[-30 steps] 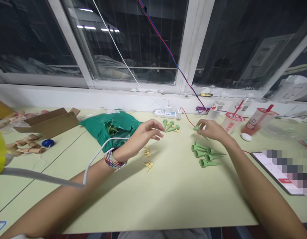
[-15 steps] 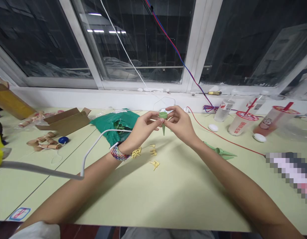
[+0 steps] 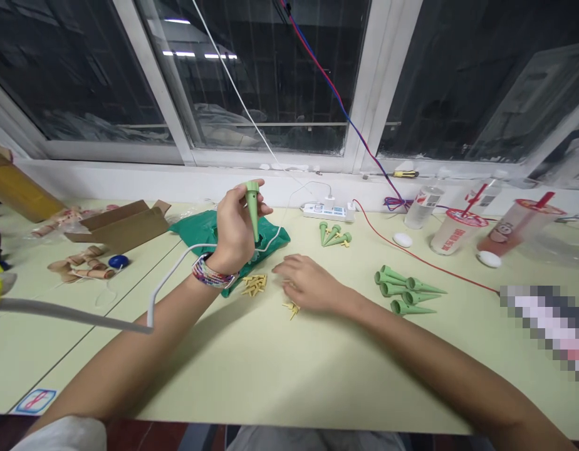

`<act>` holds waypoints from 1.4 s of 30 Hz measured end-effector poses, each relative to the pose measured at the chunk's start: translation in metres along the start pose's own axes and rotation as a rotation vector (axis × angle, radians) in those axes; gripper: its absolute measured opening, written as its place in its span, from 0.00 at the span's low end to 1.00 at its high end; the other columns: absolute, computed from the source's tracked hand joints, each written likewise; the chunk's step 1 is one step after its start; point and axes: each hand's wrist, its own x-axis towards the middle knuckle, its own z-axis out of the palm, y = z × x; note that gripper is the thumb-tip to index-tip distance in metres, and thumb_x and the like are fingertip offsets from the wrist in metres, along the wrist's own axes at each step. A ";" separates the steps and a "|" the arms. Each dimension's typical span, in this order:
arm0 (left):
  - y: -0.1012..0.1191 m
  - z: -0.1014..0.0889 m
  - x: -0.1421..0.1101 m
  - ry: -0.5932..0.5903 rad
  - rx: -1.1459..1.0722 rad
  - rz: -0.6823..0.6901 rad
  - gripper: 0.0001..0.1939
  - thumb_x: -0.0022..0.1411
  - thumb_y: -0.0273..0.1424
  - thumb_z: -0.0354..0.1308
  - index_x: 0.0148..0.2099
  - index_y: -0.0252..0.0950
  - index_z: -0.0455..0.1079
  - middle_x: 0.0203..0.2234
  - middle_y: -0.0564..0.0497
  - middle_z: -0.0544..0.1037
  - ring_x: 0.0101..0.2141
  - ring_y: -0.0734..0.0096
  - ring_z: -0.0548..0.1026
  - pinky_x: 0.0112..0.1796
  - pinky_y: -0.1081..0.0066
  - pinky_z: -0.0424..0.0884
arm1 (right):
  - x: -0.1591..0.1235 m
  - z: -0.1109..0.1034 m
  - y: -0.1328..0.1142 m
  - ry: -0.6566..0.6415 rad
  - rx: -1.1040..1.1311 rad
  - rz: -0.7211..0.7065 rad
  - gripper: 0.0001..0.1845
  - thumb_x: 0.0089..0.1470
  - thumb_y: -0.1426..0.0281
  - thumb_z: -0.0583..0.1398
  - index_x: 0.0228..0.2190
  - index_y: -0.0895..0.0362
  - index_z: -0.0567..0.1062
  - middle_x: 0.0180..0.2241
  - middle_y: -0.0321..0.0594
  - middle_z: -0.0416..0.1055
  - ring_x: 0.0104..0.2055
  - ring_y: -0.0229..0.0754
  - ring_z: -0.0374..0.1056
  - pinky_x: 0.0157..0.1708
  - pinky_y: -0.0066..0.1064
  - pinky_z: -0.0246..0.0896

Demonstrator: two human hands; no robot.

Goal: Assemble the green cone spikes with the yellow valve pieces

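My left hand (image 3: 235, 228) is raised over the table, its fingers closed round a green cone-shaped plastic watering spike (image 3: 252, 210), cap up and point down. Low over the tabletop, my right hand (image 3: 303, 282) reaches left with its fingers apart and a little bent; whether a fingertip touches anything is hidden. Small yellow valve-like pieces (image 3: 291, 309) lie by its thumb, and a bigger pile of yellow pieces (image 3: 254, 285) lies to its left. Several uncapped green cones (image 3: 406, 291) rest at the right. Capped green spikes (image 3: 334, 235) with yellow pieces lie farther back.
A green plastic bag (image 3: 195, 225) lies behind my left wrist. At the back stand a white power strip (image 3: 318, 211) and a red cable (image 3: 425, 266). Drink cups (image 3: 452, 233) stand at right; a cardboard box (image 3: 123, 225) and wooden toys (image 3: 85, 263) lie at left.
Both hands were together on the green spike. My left hand has moved left and up with it; my right hand has let go and come down to the yellow pieces.
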 end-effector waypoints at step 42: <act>-0.004 0.010 -0.013 -0.095 0.015 -0.157 0.15 0.64 0.39 0.55 0.42 0.34 0.77 0.27 0.51 0.72 0.24 0.73 0.71 0.32 0.71 0.74 | 0.000 0.027 0.015 0.017 -0.113 0.000 0.13 0.66 0.74 0.57 0.48 0.57 0.79 0.44 0.48 0.73 0.54 0.50 0.62 0.56 0.42 0.61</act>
